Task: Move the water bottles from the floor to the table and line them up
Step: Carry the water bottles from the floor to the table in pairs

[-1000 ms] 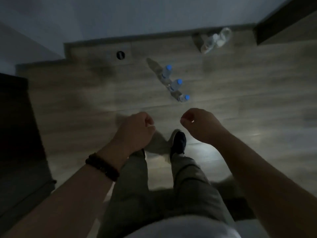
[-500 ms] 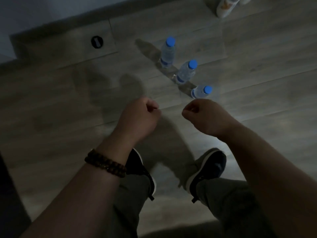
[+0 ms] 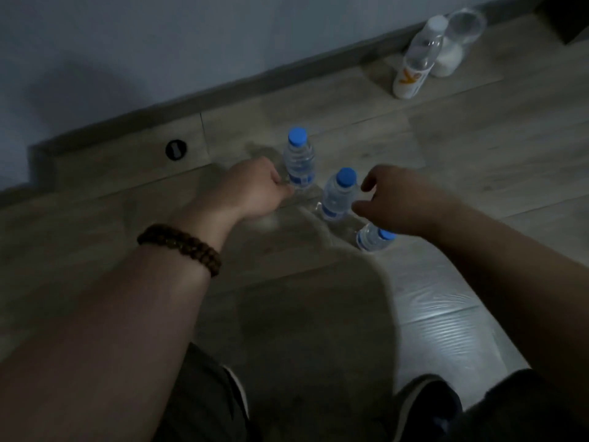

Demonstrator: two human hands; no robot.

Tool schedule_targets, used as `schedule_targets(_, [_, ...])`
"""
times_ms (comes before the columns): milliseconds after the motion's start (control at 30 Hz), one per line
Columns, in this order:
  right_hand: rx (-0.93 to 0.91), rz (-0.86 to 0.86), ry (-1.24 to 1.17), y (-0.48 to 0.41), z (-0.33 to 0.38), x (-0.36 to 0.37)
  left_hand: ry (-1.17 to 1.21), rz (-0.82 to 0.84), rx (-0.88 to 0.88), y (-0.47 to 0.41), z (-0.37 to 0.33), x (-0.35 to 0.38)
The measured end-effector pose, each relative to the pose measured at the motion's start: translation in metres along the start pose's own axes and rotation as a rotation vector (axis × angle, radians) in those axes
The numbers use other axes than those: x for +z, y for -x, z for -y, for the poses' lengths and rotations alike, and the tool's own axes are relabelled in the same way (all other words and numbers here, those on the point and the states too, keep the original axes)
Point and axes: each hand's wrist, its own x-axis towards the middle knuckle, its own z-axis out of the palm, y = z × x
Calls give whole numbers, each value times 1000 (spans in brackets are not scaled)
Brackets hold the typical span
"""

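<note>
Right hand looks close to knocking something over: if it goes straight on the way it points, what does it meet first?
Probably the middle bottle: the right hand points its open fingers at that bottle's side, though depth is unclear.

This is looking like a dim room in a home, though the kind of room is staying unclear. Wood-look planks are running across the floor, and a grey skirting board is lining its far edge beneath a plain pale wall. A round dark fitting is sitting flush in the planks near that edge. A white bottle and a clear tub are standing against the skirting, beside a dark furniture corner.
</note>
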Motion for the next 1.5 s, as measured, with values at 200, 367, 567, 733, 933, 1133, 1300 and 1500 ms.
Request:
schedule_targets(200, [-36, 56, -23, -40, -16, 13, -215, 14, 16, -36, -20, 3])
schedule_targets(367, [-118, 115, -109, -64, -9, 24, -162, -41, -83, -59, -18, 15])
schedule_targets(567, [-175, 206, -225, -76, -16, 33, -127, 2, -113, -70, -2, 24])
schedule_targets(733, [-186, 115, -298, -76, -20, 41, 55, -45, -80, -77, 9, 28])
schedule_targets(933, [-190, 60, -353, -66, -14, 37, 78, -166, 15, -89, 11, 30])
schedule_targets(1133, [-239, -107, -440, -40, -6, 11, 320, -113, 26, -100, 11, 46])
schedule_targets(1300, [-257, -201, -637, -21, -12, -4, 537, -198, 45, -111, -7, 53])
schedule_targets(1500, [-265, -280, -710, -17, -14, -4, 554, -231, 39, -124, -12, 67])
